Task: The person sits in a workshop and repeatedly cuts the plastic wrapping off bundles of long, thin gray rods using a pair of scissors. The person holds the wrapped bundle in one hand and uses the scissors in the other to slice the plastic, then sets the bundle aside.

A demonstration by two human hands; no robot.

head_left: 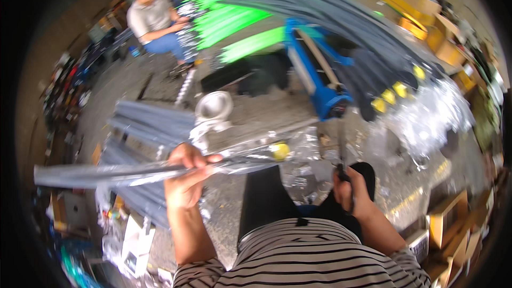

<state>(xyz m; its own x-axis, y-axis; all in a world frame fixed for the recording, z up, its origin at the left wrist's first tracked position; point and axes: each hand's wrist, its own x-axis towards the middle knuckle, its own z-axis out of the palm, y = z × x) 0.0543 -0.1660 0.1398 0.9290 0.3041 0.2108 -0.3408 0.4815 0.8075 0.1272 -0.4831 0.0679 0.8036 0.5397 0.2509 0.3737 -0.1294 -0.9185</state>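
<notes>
My left hand [186, 173] is closed round a long grey bundle [117, 175] wrapped in clear plastic film. The bundle lies level across my front. Its loose plastic end, with a round yellow sticker [280, 151], reaches right past my knee. Low on the right, beside my thigh, my right hand [358, 189] grips a black-handled tool [344, 175]. A thin, blurred part of it points up toward a blue metal frame [328, 101]; its exact kind is unclear. A white roll [214, 106] stands on the wooden board [266, 114] just beyond the bundle.
More wrapped grey lengths [136, 192] lie at left. Bright green strips [234, 26] and long grey bundles [341, 16] fill the far side, with crumpled clear plastic [432, 117] at right. Another person [154, 18] crouches at far left. Cardboard boxes [448, 216] stand at lower right.
</notes>
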